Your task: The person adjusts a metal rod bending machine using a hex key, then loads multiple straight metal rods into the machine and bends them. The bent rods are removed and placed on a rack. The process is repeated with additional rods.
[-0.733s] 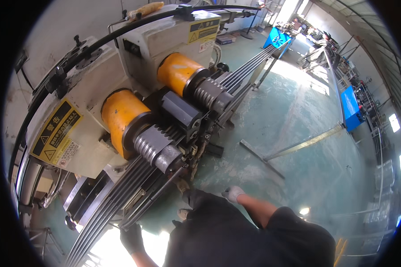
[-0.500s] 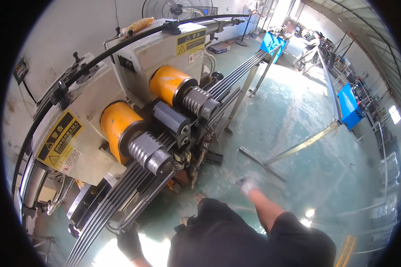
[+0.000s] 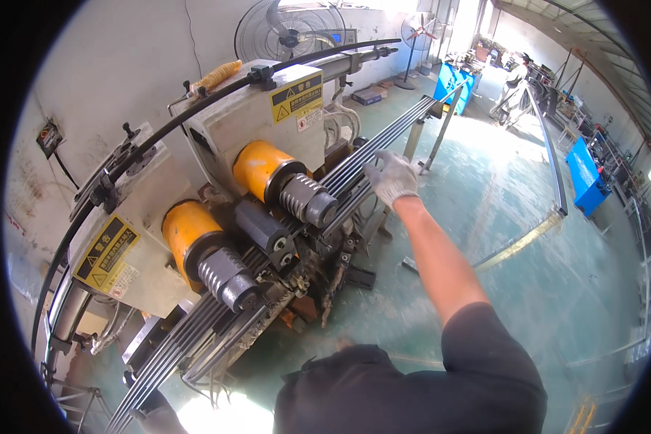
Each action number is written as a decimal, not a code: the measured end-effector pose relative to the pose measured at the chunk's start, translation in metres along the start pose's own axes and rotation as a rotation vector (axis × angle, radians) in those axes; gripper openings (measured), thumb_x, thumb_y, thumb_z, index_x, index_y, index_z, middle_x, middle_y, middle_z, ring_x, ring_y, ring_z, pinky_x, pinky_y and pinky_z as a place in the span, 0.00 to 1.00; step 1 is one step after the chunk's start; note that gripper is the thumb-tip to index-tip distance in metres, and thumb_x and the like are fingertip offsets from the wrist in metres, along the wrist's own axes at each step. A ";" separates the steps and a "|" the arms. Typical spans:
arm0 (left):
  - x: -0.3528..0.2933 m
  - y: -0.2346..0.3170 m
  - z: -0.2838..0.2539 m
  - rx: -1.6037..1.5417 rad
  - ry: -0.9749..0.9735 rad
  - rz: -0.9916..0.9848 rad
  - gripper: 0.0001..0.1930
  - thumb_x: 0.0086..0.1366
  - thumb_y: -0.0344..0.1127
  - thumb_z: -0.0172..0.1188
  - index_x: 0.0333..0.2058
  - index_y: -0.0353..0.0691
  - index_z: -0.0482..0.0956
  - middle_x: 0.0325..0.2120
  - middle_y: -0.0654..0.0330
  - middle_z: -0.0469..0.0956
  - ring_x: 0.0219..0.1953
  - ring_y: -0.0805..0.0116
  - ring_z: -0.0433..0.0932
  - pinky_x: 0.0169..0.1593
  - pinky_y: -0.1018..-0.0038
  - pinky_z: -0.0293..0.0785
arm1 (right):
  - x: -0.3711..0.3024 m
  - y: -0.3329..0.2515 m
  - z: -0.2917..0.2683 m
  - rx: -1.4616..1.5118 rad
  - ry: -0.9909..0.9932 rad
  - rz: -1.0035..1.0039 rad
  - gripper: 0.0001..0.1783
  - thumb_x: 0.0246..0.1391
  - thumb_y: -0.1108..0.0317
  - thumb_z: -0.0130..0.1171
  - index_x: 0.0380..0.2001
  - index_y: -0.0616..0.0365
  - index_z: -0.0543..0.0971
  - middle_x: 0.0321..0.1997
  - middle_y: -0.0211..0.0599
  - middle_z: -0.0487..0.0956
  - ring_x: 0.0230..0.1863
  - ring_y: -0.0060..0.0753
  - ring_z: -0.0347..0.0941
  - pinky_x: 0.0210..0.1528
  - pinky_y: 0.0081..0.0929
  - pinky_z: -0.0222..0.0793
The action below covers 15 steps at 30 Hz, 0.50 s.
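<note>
Since the earlier frame, the right hand (image 3: 390, 176), gloved in white, has risen from near the floor to the bundle of dark metal rods (image 3: 372, 155) on the outfeed side of the rolling machine (image 3: 267, 137). Its fingers lie spread over the rods, apparently resting rather than clamped. These rods run through the grooved rollers (image 3: 307, 202). Left hand (image 3: 148, 414), dark-gloved, sits at the infeed end; its grip cannot be told. Judged step: steadying the rods; next calls for a firm grasp.
</note>
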State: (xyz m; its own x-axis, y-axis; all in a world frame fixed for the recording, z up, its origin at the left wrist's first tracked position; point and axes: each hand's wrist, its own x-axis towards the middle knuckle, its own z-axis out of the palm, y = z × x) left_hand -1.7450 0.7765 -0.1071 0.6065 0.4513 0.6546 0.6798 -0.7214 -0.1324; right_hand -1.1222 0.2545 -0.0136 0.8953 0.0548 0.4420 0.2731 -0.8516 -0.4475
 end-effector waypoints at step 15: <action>0.184 -0.064 -0.129 -1.251 0.241 -0.663 0.25 0.90 0.42 0.51 0.74 0.34 0.78 0.70 0.50 0.81 0.70 0.60 0.81 0.77 0.62 0.75 | 0.152 -0.032 -0.015 -0.175 0.198 0.011 0.73 0.64 0.28 0.69 0.89 0.70 0.47 0.95 0.61 0.43 0.95 0.59 0.39 0.94 0.47 0.39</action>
State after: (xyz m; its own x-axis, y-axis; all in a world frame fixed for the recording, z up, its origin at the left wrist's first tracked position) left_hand -1.7300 0.8380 0.1174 0.1581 0.8740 0.4595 -0.0751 -0.4534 0.8882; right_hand -1.0006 0.2824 0.0797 0.8067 -0.0436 0.5894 0.1832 -0.9297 -0.3196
